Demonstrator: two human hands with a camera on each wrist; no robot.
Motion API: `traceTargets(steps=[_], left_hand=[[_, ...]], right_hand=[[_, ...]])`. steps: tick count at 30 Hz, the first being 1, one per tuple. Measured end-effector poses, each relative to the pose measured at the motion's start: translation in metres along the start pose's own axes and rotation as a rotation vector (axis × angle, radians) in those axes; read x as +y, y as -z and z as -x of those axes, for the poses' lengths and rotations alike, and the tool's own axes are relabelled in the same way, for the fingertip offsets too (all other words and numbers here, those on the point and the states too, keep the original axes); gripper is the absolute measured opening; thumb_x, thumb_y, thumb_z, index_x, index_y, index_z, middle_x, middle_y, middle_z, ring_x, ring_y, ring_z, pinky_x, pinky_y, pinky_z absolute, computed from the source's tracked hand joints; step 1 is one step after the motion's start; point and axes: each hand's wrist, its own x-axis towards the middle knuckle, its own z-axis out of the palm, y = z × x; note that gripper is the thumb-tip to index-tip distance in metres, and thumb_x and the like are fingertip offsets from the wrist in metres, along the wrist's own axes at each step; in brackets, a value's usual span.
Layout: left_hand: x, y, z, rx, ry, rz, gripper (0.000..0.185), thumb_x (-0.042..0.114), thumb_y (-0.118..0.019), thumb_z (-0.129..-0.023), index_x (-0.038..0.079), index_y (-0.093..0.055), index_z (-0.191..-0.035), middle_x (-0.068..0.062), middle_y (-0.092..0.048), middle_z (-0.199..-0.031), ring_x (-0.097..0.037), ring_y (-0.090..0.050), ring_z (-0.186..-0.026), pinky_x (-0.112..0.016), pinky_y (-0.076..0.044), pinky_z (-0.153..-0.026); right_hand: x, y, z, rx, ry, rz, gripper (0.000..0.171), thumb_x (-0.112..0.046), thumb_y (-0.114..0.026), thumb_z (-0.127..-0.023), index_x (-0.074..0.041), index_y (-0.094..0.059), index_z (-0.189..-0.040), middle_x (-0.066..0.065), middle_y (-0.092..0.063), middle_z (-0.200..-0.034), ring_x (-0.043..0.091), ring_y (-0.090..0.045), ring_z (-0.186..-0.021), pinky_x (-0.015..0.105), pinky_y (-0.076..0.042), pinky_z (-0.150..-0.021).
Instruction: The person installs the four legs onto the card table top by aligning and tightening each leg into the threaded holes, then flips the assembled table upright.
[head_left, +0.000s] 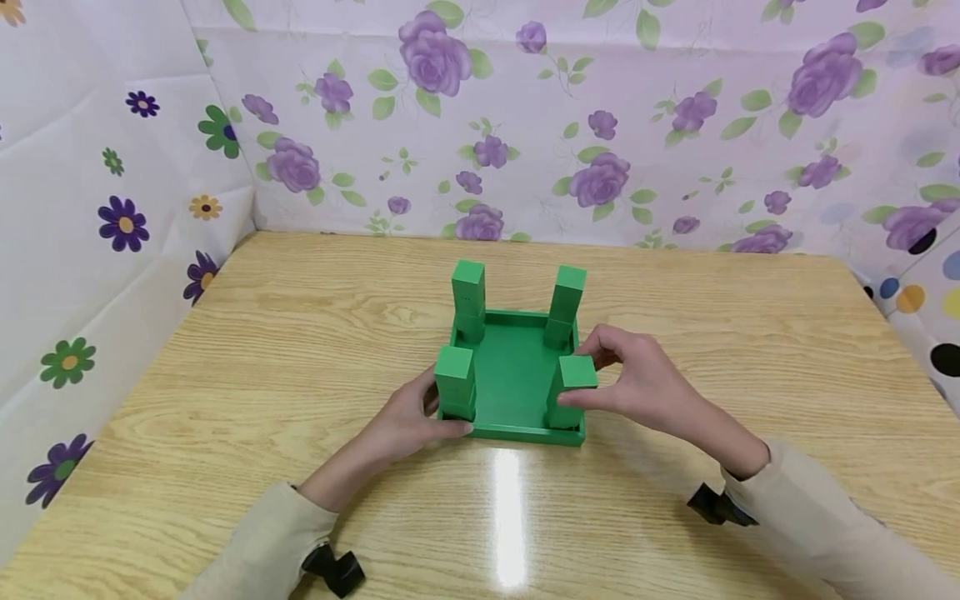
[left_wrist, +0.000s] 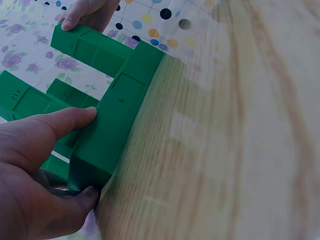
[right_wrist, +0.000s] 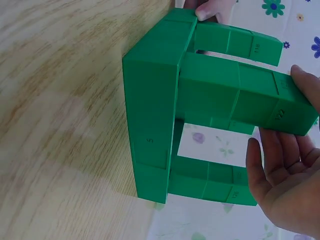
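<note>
A shallow green square tray (head_left: pixel 513 375) lies on the table with an upright green block column at each corner. My left hand (head_left: pixel 405 421) grips the near left corner of the tray, thumb along its front wall (left_wrist: pixel 117 107), beside the near left column (head_left: pixel 454 383). My right hand (head_left: pixel 648 383) holds the upper part of the near right column (right_wrist: pixel 215 92), thumb on one side and fingers on the other. In the right wrist view this column shows stacked pieces with a number stamped near the top. The far left column (head_left: pixel 469 300) and far right column (head_left: pixel 567 304) stand untouched.
The wooden table (head_left: pixel 300 308) extends around the tray on all sides. A flowered cloth (head_left: pixel 525 125) hangs behind its back edge, and another patterned cloth (head_left: pixel 67 275) hangs along the left. Black wrist mounts (head_left: pixel 333 571) sit on both sleeves.
</note>
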Motion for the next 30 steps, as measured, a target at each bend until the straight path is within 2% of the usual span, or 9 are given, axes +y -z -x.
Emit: traceTargets(steps=[4, 7, 9, 12, 16, 20, 25, 30], left_hand=[[0.000, 0.000, 0.000, -0.002, 0.001, 0.003, 0.088, 0.003, -0.078, -0.078, 0.010, -0.030, -0.152, -0.012, -0.044, -0.144, -0.031, -0.038, -0.134, -0.047, -0.030, -0.109], [0.000, 0.000, 0.000, -0.002, -0.003, 0.000, 0.089, 0.003, -0.078, -0.078, 0.010, -0.029, -0.152, -0.012, -0.044, -0.144, -0.031, -0.038, -0.134, -0.047, -0.030, -0.109], [0.000, 0.000, 0.000, -0.003, -0.006, -0.002, 0.088, 0.003, -0.078, -0.078, 0.010, -0.029, -0.152, -0.012, -0.043, -0.144, -0.030, -0.038, -0.134, -0.046, -0.031, -0.109], [0.000, 0.000, 0.000, -0.002, -0.010, -0.006, 0.087, 0.003, -0.078, -0.078, 0.010, -0.030, -0.151, -0.012, -0.044, -0.144, -0.030, -0.038, -0.134, -0.046, -0.031, -0.109], [0.000, 0.000, 0.000, -0.001, -0.008, -0.009, 0.087, 0.003, -0.078, -0.078, 0.010, -0.031, -0.151, -0.012, -0.044, -0.144, -0.030, -0.039, -0.134, -0.046, -0.031, -0.109], [0.000, 0.000, 0.000, -0.001, -0.010, -0.012, 0.087, 0.003, -0.078, -0.079, 0.010, -0.031, -0.151, -0.012, -0.045, -0.143, -0.030, -0.040, -0.133, -0.047, -0.032, -0.108], [-0.002, 0.000, 0.000, -0.004, -0.010, -0.013, 0.087, 0.004, -0.078, -0.079, 0.010, -0.031, -0.151, -0.012, -0.044, -0.144, -0.030, -0.039, -0.134, -0.046, -0.032, -0.108], [-0.003, 0.000, -0.001, 0.001, -0.012, -0.017, 0.087, 0.004, -0.079, -0.078, 0.010, -0.031, -0.151, -0.011, -0.044, -0.144, -0.030, -0.038, -0.134, -0.046, -0.031, -0.109]], right_hand=[[-0.002, -0.002, 0.002, 0.027, -0.008, -0.002, 0.036, -0.015, -0.089, -0.069, -0.009, -0.064, -0.094, -0.005, -0.064, -0.089, 0.012, -0.062, -0.079, 0.030, -0.053, -0.073], [-0.003, -0.002, 0.004, 0.019, -0.010, 0.011, 0.042, -0.015, -0.088, -0.070, -0.008, -0.066, -0.105, -0.002, -0.066, -0.101, 0.015, -0.061, -0.088, 0.035, -0.054, -0.078], [-0.004, 0.001, 0.004, -0.029, -0.007, -0.004, 0.047, -0.015, -0.087, -0.072, -0.007, -0.065, -0.113, 0.000, -0.065, -0.110, 0.018, -0.060, -0.099, 0.039, -0.052, -0.083], [-0.001, 0.010, 0.002, -0.157, 0.011, -0.054, 0.055, -0.016, -0.083, -0.077, -0.009, -0.060, -0.126, 0.001, -0.062, -0.123, 0.018, -0.056, -0.113, 0.043, -0.048, -0.091], [0.008, 0.024, -0.003, -0.327, 0.055, -0.212, 0.058, -0.009, -0.077, -0.083, -0.005, -0.053, -0.136, 0.002, -0.057, -0.133, 0.017, -0.051, -0.122, 0.037, -0.043, -0.099], [0.017, 0.029, -0.011, -0.442, 0.102, -0.386, 0.060, 0.004, -0.071, -0.083, -0.001, -0.049, -0.139, 0.008, -0.055, -0.136, 0.021, -0.048, -0.127, 0.030, -0.040, -0.102], [0.024, 0.028, -0.017, -0.517, 0.134, -0.521, 0.056, 0.008, -0.067, -0.085, -0.002, -0.051, -0.138, 0.015, -0.056, -0.133, 0.027, -0.047, -0.127, 0.031, -0.041, -0.098], [0.026, 0.026, -0.021, -0.522, 0.134, -0.572, 0.051, 0.008, -0.067, -0.085, -0.001, -0.056, -0.133, 0.017, -0.059, -0.129, 0.028, -0.049, -0.126, 0.029, -0.044, -0.094]])
